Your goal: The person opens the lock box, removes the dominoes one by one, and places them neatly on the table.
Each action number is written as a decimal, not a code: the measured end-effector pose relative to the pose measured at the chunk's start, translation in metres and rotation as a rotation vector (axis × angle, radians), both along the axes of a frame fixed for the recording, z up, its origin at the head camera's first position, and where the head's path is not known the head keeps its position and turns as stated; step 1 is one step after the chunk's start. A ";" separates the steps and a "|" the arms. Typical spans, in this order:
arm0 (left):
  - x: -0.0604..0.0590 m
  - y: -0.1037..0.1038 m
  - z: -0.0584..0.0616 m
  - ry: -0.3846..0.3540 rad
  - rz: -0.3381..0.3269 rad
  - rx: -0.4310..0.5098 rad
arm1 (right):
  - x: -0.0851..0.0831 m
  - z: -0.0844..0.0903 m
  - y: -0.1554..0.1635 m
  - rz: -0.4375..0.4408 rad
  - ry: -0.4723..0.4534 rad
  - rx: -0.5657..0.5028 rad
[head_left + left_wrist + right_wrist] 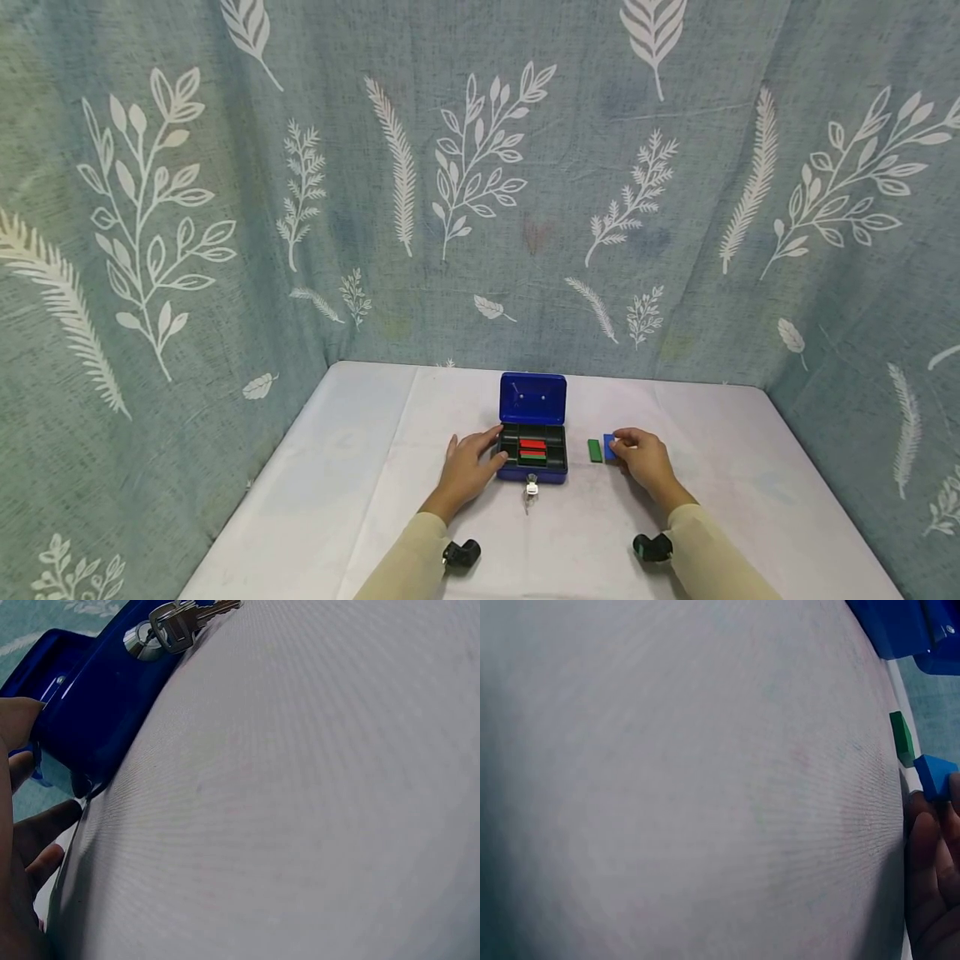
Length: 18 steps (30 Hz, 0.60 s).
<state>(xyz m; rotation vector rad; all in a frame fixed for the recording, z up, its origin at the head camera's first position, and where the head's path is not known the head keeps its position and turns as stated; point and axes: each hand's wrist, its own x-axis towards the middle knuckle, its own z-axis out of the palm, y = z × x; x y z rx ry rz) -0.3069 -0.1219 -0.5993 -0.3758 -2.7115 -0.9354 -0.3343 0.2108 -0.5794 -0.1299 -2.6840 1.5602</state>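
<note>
A blue cash box (533, 475) stands on the table with its lid (532, 398) raised. In its black tray (556, 457) lie red blocks (532, 444) and a green one (533, 457). My left hand (467, 467) rests against the box's left side with fingers spread, the thumb at the near corner's rim. My right hand (643, 458) pinches a flat blue block (933, 777) between thumb and fingers, right of the box. Just left of that block, a green block (595, 451) lies on the table.
Keys (180, 628) hang from the lock on the box's front. White cloth covers the table (375, 467). A leaf-patterned curtain (480, 208) encloses the back and both sides. Both wrists carry a small black camera.
</note>
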 end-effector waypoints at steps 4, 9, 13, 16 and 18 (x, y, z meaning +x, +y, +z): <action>-0.001 0.000 0.000 0.004 -0.003 0.001 | 0.000 -0.001 0.001 0.017 0.022 0.037; -0.001 0.000 0.000 0.020 -0.006 0.003 | -0.001 0.000 0.001 0.016 0.025 0.064; -0.001 0.000 -0.001 0.023 -0.005 -0.001 | -0.001 0.001 0.000 0.011 0.002 0.096; -0.001 0.000 -0.001 0.020 -0.007 -0.002 | -0.001 0.000 0.000 0.015 0.001 0.120; -0.001 0.000 -0.001 0.022 -0.010 -0.002 | 0.000 0.000 0.000 0.016 0.006 0.134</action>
